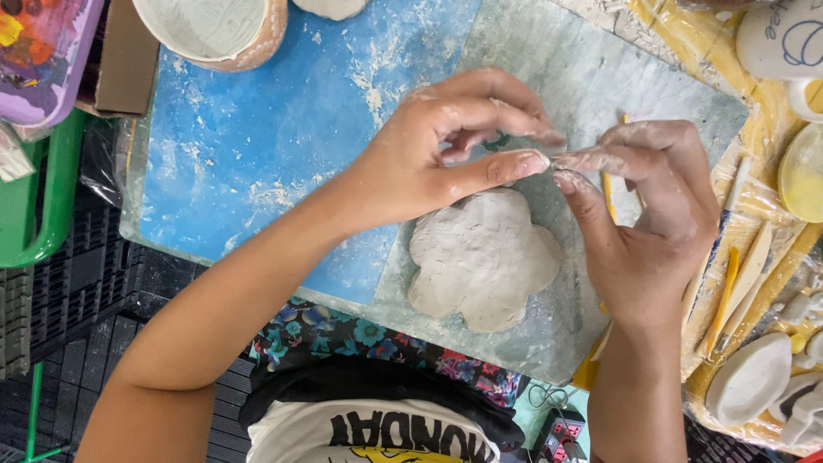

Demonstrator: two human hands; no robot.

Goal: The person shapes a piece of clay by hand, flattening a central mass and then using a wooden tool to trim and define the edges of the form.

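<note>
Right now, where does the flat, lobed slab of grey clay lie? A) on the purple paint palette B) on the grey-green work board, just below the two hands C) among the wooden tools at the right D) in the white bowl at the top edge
B: the flat lobed slab of grey clay rests on the grey-green work board, under the left hand and right hand, whose fingertips meet above it.

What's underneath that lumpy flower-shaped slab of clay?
The clay slab lies flat on a grey, clay-smeared board, which overlaps a blue mat. The left hand and right hand hover above its top edge. Whatever is directly beneath the slab is hidden.
</note>
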